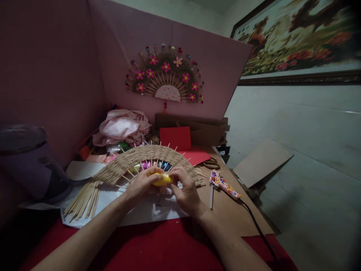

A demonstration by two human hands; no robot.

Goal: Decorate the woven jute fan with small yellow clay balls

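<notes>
A small shiny yellow packet (163,180) is held up between my two hands. My left hand (145,180) has its fingers closed on the packet's left side. On the other end, the fingers of my right hand (184,188) pinch it. Just beyond my hands lies a fan-shaped weave of brown twine (146,153) on thin wooden sticks that poke out along both edges. Inside its arch sits a row of small coloured packets (149,165), partly hidden by the sticks and my hands.
A flower-patterned glue gun (224,184) with a black cord lies on cardboard (225,216) at right. Loose wooden sticks (84,199) lie at left, near a bin (31,165). Behind are pink cloth (124,126), red card (175,138) and a decorated fan (166,77) on the pink board.
</notes>
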